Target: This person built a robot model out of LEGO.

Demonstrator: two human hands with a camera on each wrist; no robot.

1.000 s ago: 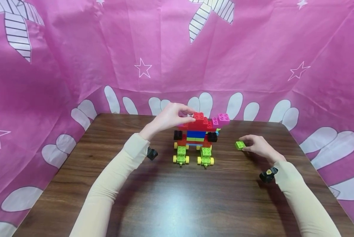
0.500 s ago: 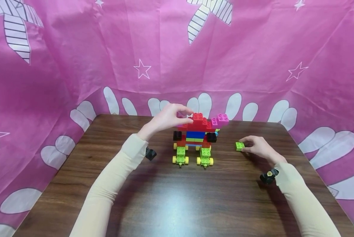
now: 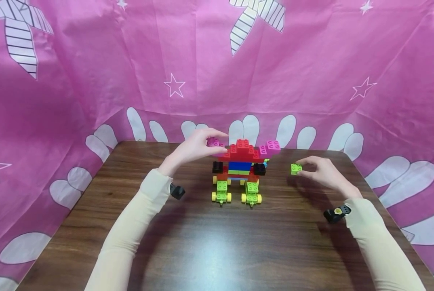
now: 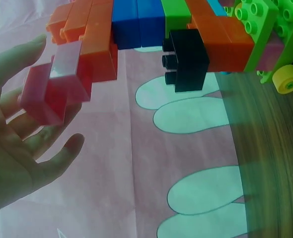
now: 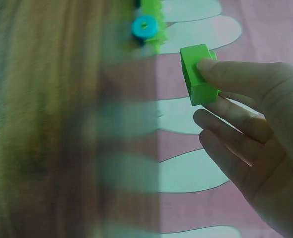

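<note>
A figure built of toy bricks point(image 3: 239, 166) stands on the table, with a red top, blue middle, black side bricks and green feet on yellow wheels. Pink bricks point(image 4: 67, 67) step out from its left shoulder. Around them my left hand point(image 3: 189, 151) is spread, thumb and fingers apart; whether any finger touches the pink is unclear. Off to the figure's right, my right hand point(image 3: 324, 171) pinches a green brick point(image 3: 296, 169) between thumb and fingertips, above the table. The right wrist view shows that green brick point(image 5: 198, 74) with its hollow underside facing left.
The brown wooden table point(image 3: 209, 242) ends at a pink patterned curtain point(image 3: 217, 60) behind and at both sides. Behind the figure, a light-blue wheel point(image 5: 144, 27) on a green part shows in the right wrist view.
My left hand has drawn leftward from the red top bricks to the pink ones. The right hand has lifted the green brick off the table.
</note>
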